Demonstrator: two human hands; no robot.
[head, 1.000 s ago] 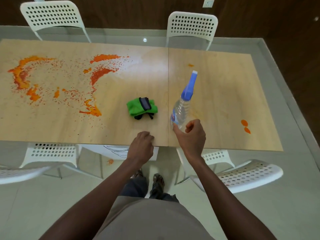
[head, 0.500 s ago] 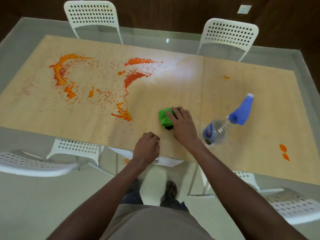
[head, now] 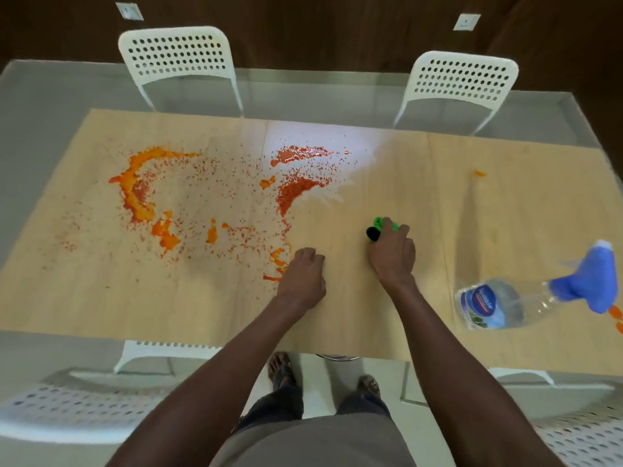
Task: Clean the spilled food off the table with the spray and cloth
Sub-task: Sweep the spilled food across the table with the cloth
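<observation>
Orange-red spilled food (head: pixel 215 200) is smeared and speckled over the left and middle of the wooden table (head: pixel 505 203). My right hand (head: pixel 391 256) grips a green cloth with a black part (head: pixel 381 227) on the table, right of the spill; most of the cloth is under my fingers. My left hand (head: pixel 303 276) rests on the table as a loose fist holding nothing, touching the spill's near edge. A clear spray bottle with a blue trigger head (head: pixel 539 294) stands on the table at the far right, away from both hands.
Small orange blobs lie at the far right edge (head: pixel 617 318) and at the back right (head: pixel 479 173). Two white perforated chairs (head: pixel 178 59) (head: pixel 462 79) stand behind the table, with others at the near side (head: pixel 67 409). A wet sheen (head: pixel 320 136) covers the back middle.
My right hand let go of the spray bottle, moved left and closed over the green cloth. My left hand slid forward on the table toward the spill. The view moved in closer.
</observation>
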